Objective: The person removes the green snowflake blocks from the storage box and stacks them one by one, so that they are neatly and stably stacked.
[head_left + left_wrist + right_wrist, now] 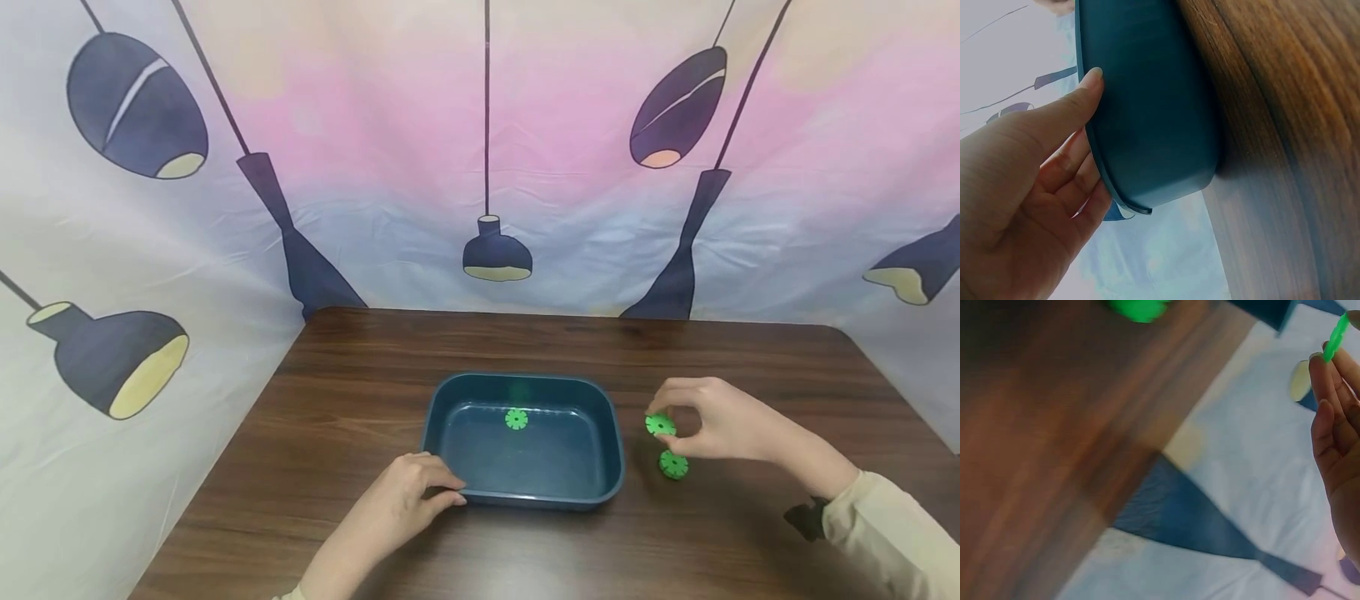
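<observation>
My left hand (pixel 408 498) pinches the near left rim of a dark teal plastic tray (pixel 525 501). In the left wrist view the thumb lies on the tray's (pixel 1147 112) outer side and the fingers reach inside the rim. To the right of the tray, my right hand (pixel 716 421) holds a green notched disc (pixel 661 426) between thumb and fingertips. That disc (pixel 1336 339) shows edge-on in the right wrist view. Just below it on the table lie stacked green notched discs (pixel 673 465). One more green disc (pixel 516 419) lies inside the tray, toward its back wall.
The brown wooden table (pixel 360 400) carries the tray near its middle. Behind and beside it hangs a pastel cloth (pixel 405 167) printed with dark lamps. A dark object (pixel 806 518) sits at the right sleeve cuff.
</observation>
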The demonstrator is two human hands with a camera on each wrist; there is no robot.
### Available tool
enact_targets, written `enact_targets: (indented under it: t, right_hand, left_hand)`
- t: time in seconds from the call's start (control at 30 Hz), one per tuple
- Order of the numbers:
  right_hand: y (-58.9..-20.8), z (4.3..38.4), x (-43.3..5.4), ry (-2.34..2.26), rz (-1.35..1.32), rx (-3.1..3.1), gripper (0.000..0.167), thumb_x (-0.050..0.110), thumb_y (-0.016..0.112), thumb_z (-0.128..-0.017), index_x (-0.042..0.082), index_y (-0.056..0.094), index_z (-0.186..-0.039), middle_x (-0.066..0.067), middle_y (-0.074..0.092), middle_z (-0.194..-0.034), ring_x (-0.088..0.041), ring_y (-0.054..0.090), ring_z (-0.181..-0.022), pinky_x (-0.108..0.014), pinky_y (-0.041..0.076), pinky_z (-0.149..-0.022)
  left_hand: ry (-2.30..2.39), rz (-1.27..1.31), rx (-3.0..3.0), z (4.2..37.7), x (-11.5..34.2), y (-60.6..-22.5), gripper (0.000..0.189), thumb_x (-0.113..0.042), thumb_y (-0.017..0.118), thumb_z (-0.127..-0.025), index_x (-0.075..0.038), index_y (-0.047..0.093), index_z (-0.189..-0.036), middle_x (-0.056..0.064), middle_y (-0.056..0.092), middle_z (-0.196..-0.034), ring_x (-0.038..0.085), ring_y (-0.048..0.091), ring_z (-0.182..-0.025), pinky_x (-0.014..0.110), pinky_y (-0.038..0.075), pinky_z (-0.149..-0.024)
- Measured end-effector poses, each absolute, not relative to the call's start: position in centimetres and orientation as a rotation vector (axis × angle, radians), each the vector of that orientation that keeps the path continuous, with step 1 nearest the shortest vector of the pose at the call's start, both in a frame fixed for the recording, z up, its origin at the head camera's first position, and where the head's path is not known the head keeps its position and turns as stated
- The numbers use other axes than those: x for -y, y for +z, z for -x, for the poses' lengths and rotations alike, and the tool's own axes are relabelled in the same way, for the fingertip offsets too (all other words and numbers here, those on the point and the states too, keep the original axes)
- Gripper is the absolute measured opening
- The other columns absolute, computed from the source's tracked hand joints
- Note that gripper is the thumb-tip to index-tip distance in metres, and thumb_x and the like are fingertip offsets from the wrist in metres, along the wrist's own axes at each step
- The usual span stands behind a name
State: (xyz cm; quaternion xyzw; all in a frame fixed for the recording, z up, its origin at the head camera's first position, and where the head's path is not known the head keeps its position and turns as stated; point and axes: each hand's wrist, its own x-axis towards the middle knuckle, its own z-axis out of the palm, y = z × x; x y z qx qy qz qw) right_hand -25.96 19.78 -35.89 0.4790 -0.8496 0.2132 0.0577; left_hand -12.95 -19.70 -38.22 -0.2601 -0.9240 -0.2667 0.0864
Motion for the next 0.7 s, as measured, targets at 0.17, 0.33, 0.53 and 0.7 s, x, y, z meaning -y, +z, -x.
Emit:
enact_targets:
  t: [0.17,0.33,0.53,0.7]
  right_hand:
    - [-38.0,25.5,-20.8,0.596,-1.403,2.631,0.027,0.015,0.077,-0.071,0.025,0.064,-0.092,0.02,0.052,-0.085,0.002,0.05,-0.067,-0.016,0.042,-0.054]
    - [-39.3,25.3,-21.3,0.51,-1.322,2.672,0.024,0.021,0.079,-0.069,0.026,0.065,-0.088,0.02,0.051,-0.081,0.005,0.045,-0.064,-0.015,0.037,-0.052]
    - [-40.4,25.1,-21.7,0.456,-1.3,2.728,0.021,0.025,0.078,-0.07,0.025,0.066,-0.088,0.02,0.049,-0.077,0.006,0.04,-0.06,-0.014,0.034,-0.049]
    - [-41.0,25.0,-21.9,0.42,-1.291,2.759,0.02,0.026,0.077,-0.071,0.025,0.066,-0.087,0.02,0.049,-0.078,0.006,0.039,-0.058,-0.015,0.035,-0.049]
  left_hand:
    - [-0.8,0.775,2.749,12.9,19.8,-38.3,0.011,-0.012,0.076,-0.075,-0.007,0.075,-0.085,-0.002,0.071,-0.082,0.009,0.064,-0.079,0.018,0.054,-0.07]
    - [-0.789,0.781,2.726,12.9,19.8,-38.2,0.011,-0.012,0.076,-0.075,-0.007,0.075,-0.085,-0.003,0.071,-0.081,0.009,0.064,-0.079,0.019,0.054,-0.069]
    - [-0.794,0.774,2.722,12.9,19.9,-38.2,0.012,-0.012,0.077,-0.075,-0.007,0.075,-0.085,-0.003,0.071,-0.081,0.009,0.064,-0.079,0.019,0.054,-0.069]
    - [-0.801,0.773,2.727,12.9,19.8,-38.3,0.012,-0.012,0.076,-0.075,-0.006,0.075,-0.086,-0.002,0.071,-0.082,0.01,0.064,-0.08,0.018,0.054,-0.069]
